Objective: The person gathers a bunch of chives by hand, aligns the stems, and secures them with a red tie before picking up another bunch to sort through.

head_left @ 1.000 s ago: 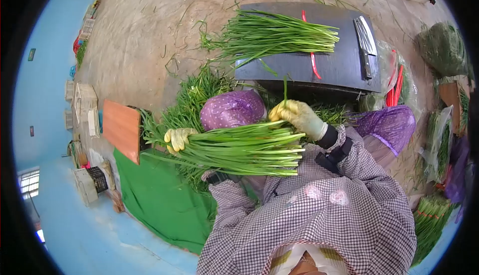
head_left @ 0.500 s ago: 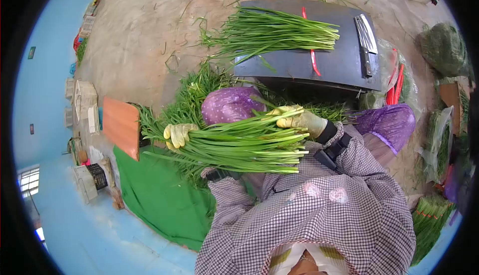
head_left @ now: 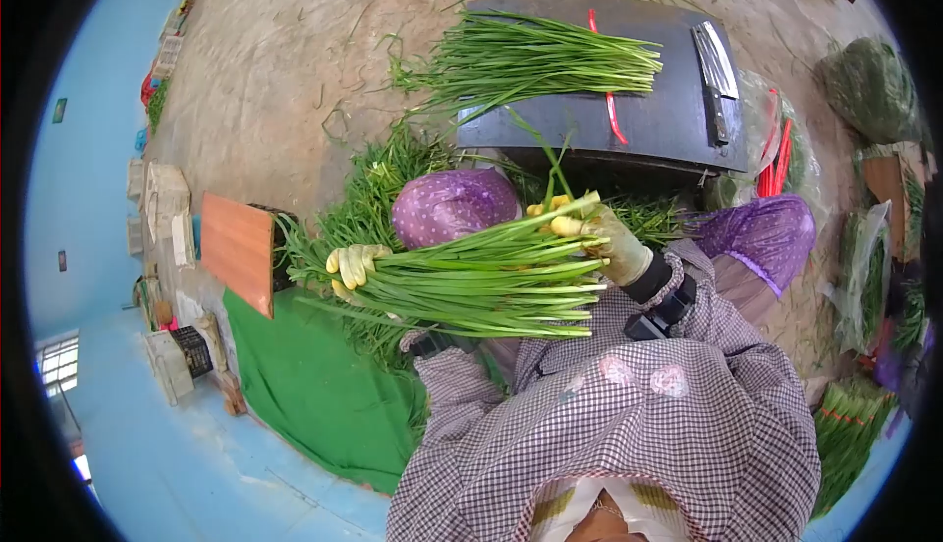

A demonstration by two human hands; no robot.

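A thick bunch of garlic chives (head_left: 471, 291) lies across my lap, its pale stem ends pointing right. My left hand (head_left: 356, 269), in a pale yellow glove, is closed around its leafy end. At the stem end, my right hand (head_left: 604, 237), in the same kind of glove, has its fingers bent in a pinch on a few chive blades (head_left: 552, 164) that stick up past the fingertips. A second bunch of chives (head_left: 550, 56) rests on a dark board (head_left: 678, 134) in front of me, over a red strap (head_left: 616, 119).
A knife (head_left: 717, 80) lies at the board's right end, with red straps (head_left: 783, 159) beyond it. Loose chives (head_left: 393, 173) are heaped round my knee. To the left are an orange-brown board (head_left: 236, 252) and a green cloth (head_left: 314, 385). Bundled chives (head_left: 850, 434) sit at the lower right.
My right hand has turned and its fingers have lifted, and a few blades now stand upright from it. My left hand has stayed around the leafy end.
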